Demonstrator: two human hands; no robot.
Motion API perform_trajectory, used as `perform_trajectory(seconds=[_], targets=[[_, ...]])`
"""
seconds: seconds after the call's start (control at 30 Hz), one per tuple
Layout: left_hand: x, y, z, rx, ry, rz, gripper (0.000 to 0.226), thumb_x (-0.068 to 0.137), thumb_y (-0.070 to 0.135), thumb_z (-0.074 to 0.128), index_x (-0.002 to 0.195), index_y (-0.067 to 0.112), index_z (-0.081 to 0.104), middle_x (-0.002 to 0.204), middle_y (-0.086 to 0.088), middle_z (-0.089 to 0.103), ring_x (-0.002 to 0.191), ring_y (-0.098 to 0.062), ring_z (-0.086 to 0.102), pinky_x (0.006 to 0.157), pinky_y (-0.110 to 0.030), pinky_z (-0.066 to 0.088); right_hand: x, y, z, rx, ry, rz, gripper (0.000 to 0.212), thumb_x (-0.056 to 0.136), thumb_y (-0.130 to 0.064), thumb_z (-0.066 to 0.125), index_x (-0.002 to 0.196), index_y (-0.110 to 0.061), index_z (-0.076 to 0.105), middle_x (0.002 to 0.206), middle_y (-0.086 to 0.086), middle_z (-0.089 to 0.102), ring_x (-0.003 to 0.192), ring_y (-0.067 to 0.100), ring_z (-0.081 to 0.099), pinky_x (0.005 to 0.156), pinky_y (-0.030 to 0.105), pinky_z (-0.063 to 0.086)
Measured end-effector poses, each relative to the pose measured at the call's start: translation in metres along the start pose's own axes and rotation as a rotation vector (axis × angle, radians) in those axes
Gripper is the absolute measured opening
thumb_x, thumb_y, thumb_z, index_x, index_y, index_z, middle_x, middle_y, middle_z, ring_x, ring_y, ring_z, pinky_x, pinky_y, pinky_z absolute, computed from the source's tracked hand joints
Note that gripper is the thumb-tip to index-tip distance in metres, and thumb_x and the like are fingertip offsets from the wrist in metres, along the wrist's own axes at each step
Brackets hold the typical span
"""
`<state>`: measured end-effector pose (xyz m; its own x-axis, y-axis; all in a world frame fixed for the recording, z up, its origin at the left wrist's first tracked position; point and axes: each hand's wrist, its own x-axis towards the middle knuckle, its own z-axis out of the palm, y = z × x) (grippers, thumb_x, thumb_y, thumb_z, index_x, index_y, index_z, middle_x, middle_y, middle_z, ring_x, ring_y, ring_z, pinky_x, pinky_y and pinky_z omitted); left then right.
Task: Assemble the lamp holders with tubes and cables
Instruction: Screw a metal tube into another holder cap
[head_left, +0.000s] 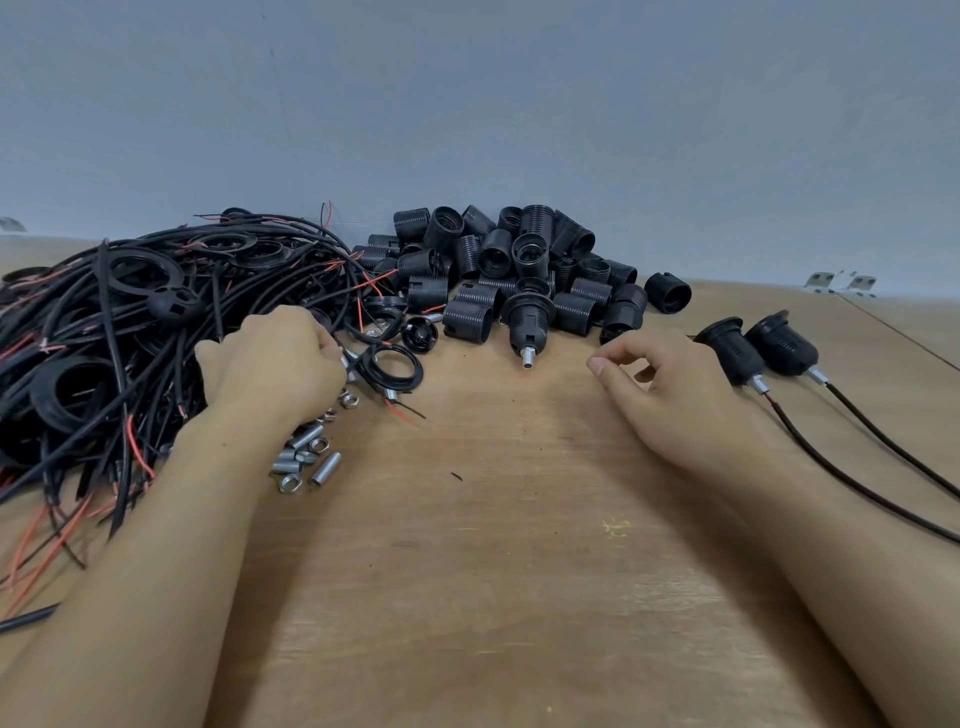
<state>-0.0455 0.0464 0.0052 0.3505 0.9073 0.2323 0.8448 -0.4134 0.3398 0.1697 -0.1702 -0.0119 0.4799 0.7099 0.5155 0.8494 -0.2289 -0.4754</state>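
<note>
No readable writing is visible. My left hand (275, 358) reaches into the cable tangle (104, 332), fingers curled; what it grips I cannot tell. My right hand (670, 395) rests loosely curled, empty. Ribbed black lamp holders (519, 270) lie piled behind on the wooden tabletop (493, 545); threaded metal tubes (311, 457) lie beside my left wrist.

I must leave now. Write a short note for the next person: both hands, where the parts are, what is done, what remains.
Left hand: fingers curled among the tangled black cables, by a black plastic ring; what it grips is hidden.
Right hand: relaxed, empty.
Done: two black lamp holders with tubes and cables, at right.
Half done: one holder with a metal tube, no cable.
Left: the pile of black threaded shells; loose silver tubes and nuts.
</note>
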Motion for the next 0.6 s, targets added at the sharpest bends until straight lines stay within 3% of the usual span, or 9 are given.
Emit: perform_trajectory(seconds=[0.13, 0.23, 0.4, 0.6], targets=[[-0.001, 0.001, -0.001, -0.081, -0.042, 0.054, 0.015, 0.095, 0.029, 0.054, 0.081, 0.030, 0.058, 0.086, 0.005, 0.067, 0.093, -0.031, 0.057, 0.095, -0.045, 0.034, 0.000, 0.001, 0.001, 0.012, 0.003, 0.002, 0.010, 0.092, -0.018, 0.065, 0.084, -0.019, 0.073, 0.078, -0.026, 0.060, 0.086, -0.014, 0.053, 0.073, 0.011, 0.035], [-0.005, 0.003, -0.003, -0.073, -0.060, 0.093, 0.011, 0.090, 0.032, 0.062, 0.079, 0.031, 0.061, 0.082, 0.013, 0.062, 0.095, -0.027, 0.058, 0.094, -0.044, 0.036, -0.001, 0.000, 0.001, 0.008, 0.005, -0.002, 0.010, 0.091, -0.019, 0.066, 0.084, -0.020, 0.072, 0.077, -0.026, 0.059, 0.085, -0.013, 0.053, 0.073, 0.011, 0.035], [-0.009, 0.005, -0.008, -0.153, -0.070, 0.070, 0.010, 0.088, 0.031, 0.064, 0.079, 0.030, 0.063, 0.082, 0.012, 0.065, 0.097, -0.026, 0.061, 0.097, -0.047, 0.044, -0.001, 0.000, 0.001, 0.007, 0.007, -0.007, 0.010, 0.091, -0.019, 0.066, 0.083, -0.020, 0.072, 0.077, -0.025, 0.060, 0.085, -0.010, 0.054, 0.072, 0.014, 0.036], [-0.009, 0.006, -0.009, -0.182, 0.175, 0.110, 0.018, 0.086, 0.025, 0.062, 0.069, 0.031, 0.057, 0.072, 0.013, 0.062, 0.086, -0.024, 0.061, 0.085, -0.041, 0.050, -0.001, -0.001, 0.001, 0.018, 0.000, -0.003, 0.010, 0.091, -0.019, 0.066, 0.085, -0.019, 0.073, 0.080, -0.023, 0.061, 0.082, 0.006, 0.056, 0.077, 0.029, 0.043]])
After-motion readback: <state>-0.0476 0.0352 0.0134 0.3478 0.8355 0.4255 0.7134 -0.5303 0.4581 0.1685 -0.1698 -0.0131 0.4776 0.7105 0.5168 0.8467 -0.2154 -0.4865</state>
